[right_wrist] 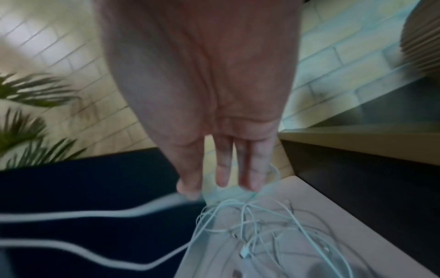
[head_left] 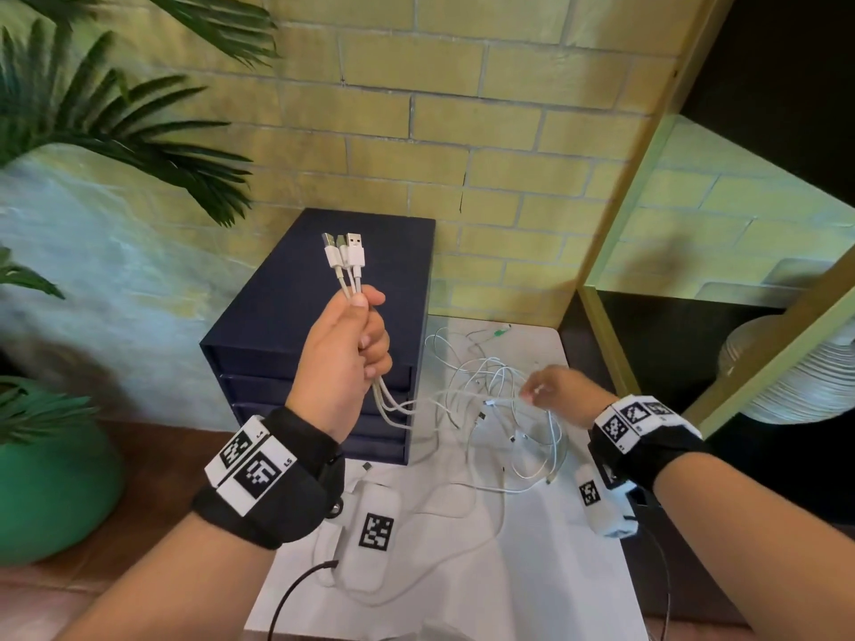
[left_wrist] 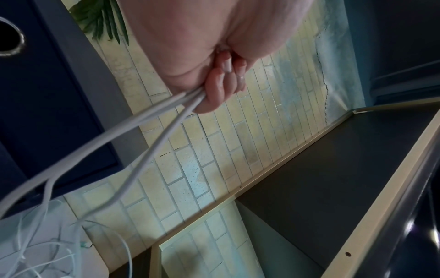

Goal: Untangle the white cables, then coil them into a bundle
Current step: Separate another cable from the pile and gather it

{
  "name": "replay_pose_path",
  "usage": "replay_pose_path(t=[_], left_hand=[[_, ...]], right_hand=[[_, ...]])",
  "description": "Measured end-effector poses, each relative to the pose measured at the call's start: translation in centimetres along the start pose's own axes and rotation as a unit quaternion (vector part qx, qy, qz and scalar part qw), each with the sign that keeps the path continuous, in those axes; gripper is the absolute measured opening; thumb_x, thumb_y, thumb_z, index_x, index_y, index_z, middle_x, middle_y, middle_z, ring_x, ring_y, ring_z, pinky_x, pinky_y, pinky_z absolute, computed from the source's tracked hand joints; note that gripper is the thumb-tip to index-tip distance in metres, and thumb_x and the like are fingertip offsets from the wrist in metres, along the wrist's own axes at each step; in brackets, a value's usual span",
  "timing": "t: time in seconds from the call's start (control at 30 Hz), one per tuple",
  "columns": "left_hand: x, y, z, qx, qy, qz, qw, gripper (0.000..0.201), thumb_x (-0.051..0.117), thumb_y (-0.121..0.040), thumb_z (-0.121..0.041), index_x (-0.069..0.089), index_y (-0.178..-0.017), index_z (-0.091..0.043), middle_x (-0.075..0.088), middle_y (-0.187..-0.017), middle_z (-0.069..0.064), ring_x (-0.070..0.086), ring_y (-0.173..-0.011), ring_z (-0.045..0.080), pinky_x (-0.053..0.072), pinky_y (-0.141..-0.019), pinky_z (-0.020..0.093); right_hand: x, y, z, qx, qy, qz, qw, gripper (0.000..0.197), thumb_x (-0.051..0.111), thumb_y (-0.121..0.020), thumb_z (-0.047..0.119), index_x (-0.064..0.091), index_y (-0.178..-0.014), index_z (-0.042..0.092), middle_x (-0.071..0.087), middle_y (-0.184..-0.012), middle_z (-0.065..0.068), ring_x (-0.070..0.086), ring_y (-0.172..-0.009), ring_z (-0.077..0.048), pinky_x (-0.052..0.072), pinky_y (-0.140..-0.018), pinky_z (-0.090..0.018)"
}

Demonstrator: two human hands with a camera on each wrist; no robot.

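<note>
My left hand (head_left: 365, 330) is raised in front of the dark drawer box and grips three white cables (head_left: 393, 409) in a fist. Their USB plugs (head_left: 344, 252) stick up out of the fist. In the left wrist view the curled fingers (left_wrist: 219, 90) clamp the three strands (left_wrist: 152, 131), which run down to a loose tangle (head_left: 499, 409) on the white table. My right hand (head_left: 539, 390) hovers low over that tangle and pinches one strand. In the right wrist view its fingers (right_wrist: 223, 169) point down, blurred, above the tangle (right_wrist: 257, 225).
A dark blue drawer box (head_left: 324, 252) stands at the back left of the white table (head_left: 532, 585). A green pot (head_left: 51, 492) with palm leaves is at the left. A yellow-framed shelf (head_left: 615, 215) with a white ribbed object (head_left: 786, 377) rises at the right.
</note>
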State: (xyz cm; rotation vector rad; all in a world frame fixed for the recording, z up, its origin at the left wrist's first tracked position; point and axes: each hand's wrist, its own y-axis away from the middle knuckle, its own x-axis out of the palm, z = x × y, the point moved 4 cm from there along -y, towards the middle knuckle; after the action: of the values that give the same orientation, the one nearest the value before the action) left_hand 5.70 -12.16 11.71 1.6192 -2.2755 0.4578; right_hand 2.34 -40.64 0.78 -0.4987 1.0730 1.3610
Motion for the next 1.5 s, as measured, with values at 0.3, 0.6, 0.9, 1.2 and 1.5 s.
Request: replay_pose_path(t=[0.3,0.6,0.9,1.2,1.5], left_hand=[[1.3,-0.1,0.8,-0.02,0.05,0.023,0.998,0.027,0.03,-0.103,-0.02,0.049,-0.085,-0.016,0.031,-0.055,-0.007,0.024,-0.045,0.006,0.026,-0.045,0.019],[2.1,0.3,0.1,-0.025,0.05,0.033,0.998,0.027,0.031,-0.102,-0.019,0.05,-0.085,-0.015,0.029,-0.053,-0.007,0.022,-0.042,0.004,0.017,-0.042,0.02],[1.8,1.2,0.0,-0.029,0.04,0.024,0.998,0.027,0.031,-0.102,-0.018,0.051,-0.085,-0.015,0.03,-0.052,-0.007,0.023,-0.043,0.005,0.018,-0.044,0.022],[1.6,1.3,-1.6,-0.001,0.05,0.032,0.998,0.028,0.03,-0.102,-0.019,0.051,-0.085,-0.015,0.029,-0.052,-0.007,0.023,-0.043,0.005,0.019,-0.045,0.021],[1.8,0.9,-1.3,-0.005,0.05,0.022,0.998,0.027,0.031,-0.102,-0.019,0.052,-0.085,-0.015,0.03,-0.052,-0.007,0.023,-0.043,0.006,0.023,-0.042,0.018]], right_hand=[[0.7,6.7,12.1,-0.241,-0.169,-0.02,0.955,0.039,0.062,-0.086,0.038,0.051,-0.123,0.034,0.057,-0.119,0.016,0.049,-0.108,0.005,0.042,-0.09,-0.016],[5.4,4.2,11.9,-0.28,0.063,0.016,0.958,0.024,0.05,-0.095,0.031,0.056,-0.083,0.011,0.06,-0.078,-0.004,0.052,-0.076,-0.021,0.042,-0.073,-0.035],[3.4,0.2,3.1,-0.068,0.258,0.029,0.963,0.03,0.041,-0.098,0.03,0.057,-0.114,0.009,0.057,-0.111,-0.012,0.056,-0.102,-0.029,0.04,-0.079,-0.033],[-5.9,-1.5,4.0,0.003,0.058,-0.151,0.987,0.017,0.06,-0.089,0.023,0.065,-0.094,0.007,0.065,-0.082,-0.008,0.062,-0.077,-0.022,0.049,-0.072,-0.032],[-14.6,0.7,8.9,-0.251,-0.241,-0.491,0.799,0.012,0.064,-0.086,0.019,0.065,-0.097,0.014,0.065,-0.097,-0.01,0.062,-0.085,-0.013,0.048,-0.079,-0.016]])
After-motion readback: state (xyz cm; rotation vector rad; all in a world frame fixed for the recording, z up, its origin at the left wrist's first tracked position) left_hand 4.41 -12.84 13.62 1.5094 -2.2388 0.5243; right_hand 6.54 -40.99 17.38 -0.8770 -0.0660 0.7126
